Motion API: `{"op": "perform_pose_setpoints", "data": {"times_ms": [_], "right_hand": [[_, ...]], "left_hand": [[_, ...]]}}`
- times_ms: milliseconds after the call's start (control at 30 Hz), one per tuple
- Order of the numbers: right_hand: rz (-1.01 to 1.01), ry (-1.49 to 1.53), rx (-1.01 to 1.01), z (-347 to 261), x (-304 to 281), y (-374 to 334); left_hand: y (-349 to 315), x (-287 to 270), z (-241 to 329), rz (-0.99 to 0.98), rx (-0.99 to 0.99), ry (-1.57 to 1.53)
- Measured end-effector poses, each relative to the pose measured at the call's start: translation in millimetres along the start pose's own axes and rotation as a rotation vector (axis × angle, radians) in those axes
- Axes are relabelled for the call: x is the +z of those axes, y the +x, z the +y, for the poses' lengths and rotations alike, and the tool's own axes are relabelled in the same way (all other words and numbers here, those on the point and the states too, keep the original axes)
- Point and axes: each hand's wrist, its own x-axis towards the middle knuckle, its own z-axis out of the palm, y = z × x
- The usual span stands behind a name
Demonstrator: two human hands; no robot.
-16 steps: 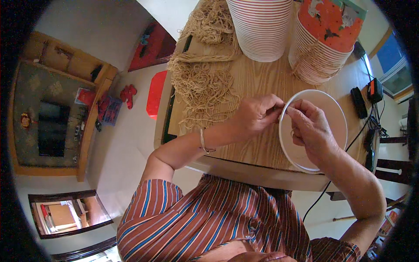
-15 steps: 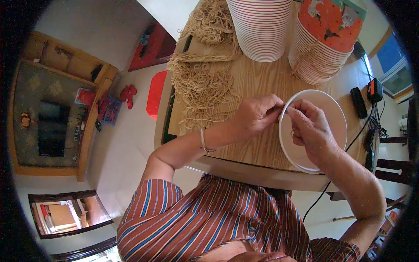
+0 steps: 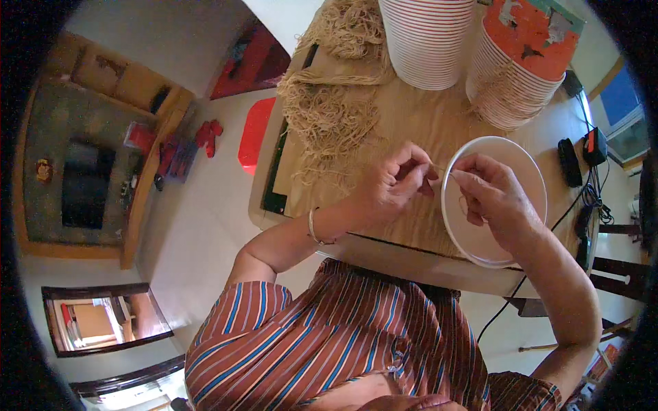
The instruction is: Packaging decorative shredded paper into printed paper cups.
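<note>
At the centre of the frame, the left hand (image 3: 392, 190) reaches in from the lower left with its elbow bent outward, its fingers curled and the thumb drawn toward the forefinger. Its tips point right, just short of a round white tub (image 3: 526, 171); whether a strand lies between them I cannot tell.

The tub sits right of centre over the tabletop (image 3: 411, 233), its open mouth facing the viewer. The right hand (image 3: 499, 198) comes up from the lower right, forearm slanting leftward across the tub's mouth. Its thumb and forefinger come close together beside the left part of the rim, the other fingers folded below; what they grip is too small to tell.

Tangled tan twine (image 3: 336, 120) lies at upper left of the hands. Two stacks of white tubs, a taller one (image 3: 430, 48) and a twine-draped one (image 3: 510, 99), stand along the top.
</note>
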Motion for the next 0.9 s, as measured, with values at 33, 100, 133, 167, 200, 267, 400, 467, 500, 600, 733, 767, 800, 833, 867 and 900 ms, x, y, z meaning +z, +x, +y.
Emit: {"op": "perform_pose_setpoints", "data": {"times_ms": [33,100,133,167,200,267,400,467,500,600,733,767,800,833,867,900], "right_hand": [[-0.014,-0.020,-0.028,0.3,-0.8,-0.6],[-0.015,-0.050,-0.034,0.7,-0.3,-3.6],[-0.008,-0.075,-0.040,0.7,1.1,-5.1],[-0.011,-0.079,-0.044,0.6,2.9,-6.1],[-0.011,-0.121,-0.016,0.4,5.1,-6.0],[-0.010,-0.168,0.006,0.6,10.5,-7.1],[0.000,-0.171,-0.041,10.8,18.4,-9.0],[-0.005,-0.144,-0.084,13.5,21.7,-9.4],[0.014,-0.161,-0.082,12.0,25.7,-9.8],[0.058,-0.234,-0.127,18.2,27.7,-9.0],[0.207,-0.477,-0.255,22.6,32.0,-19.0],[0.201,-0.484,-0.260,24.4,34.2,-21.2],[0.254,-0.558,-0.357,27.6,36.1,-23.1],[0.307,-0.630,-0.455,29.8,37.7,-23.5],[0.308,-0.633,-0.457,31.4,37.7,-22.6],[0.322,-0.870,-0.725,32.5,36.5,-21.5]], "left_hand": [[-2.2,-1.9,2.1,0.031,-0.006,-0.047],[-6.0,-8.7,3.0,0.045,0.016,-0.089],[-7.2,-12.8,4.5,0.050,0.020,-0.088],[-8.0,-16.6,6.4,0.024,0.091,-0.030],[-7.9,-19.9,8.1,-0.001,0.163,0.028],[-4.0,-22.3,16.8,-0.022,0.260,0.115],[3.2,-20.6,36.7,-0.145,0.525,0.371],[8.5,-12.7,39.3,-0.129,0.559,0.394],[15.4,-13.4,36.2,-0.147,0.670,0.455],[26.7,-12.3,31.4,-0.157,0.837,0.531],[35.1,-17.5,31.7,-0.244,0.753,0.581],[37.0,-18.9,32.7,-0.234,0.755,0.585],[40.3,-19.1,33.5,-0.281,0.723,0.598],[43.4,-19.3,34.1,-0.329,0.691,0.611],[46.0,-19.5,34.4,-0.326,0.695,0.611],[48.1,-19.7,35.2,-0.363,0.707,0.612]]}}
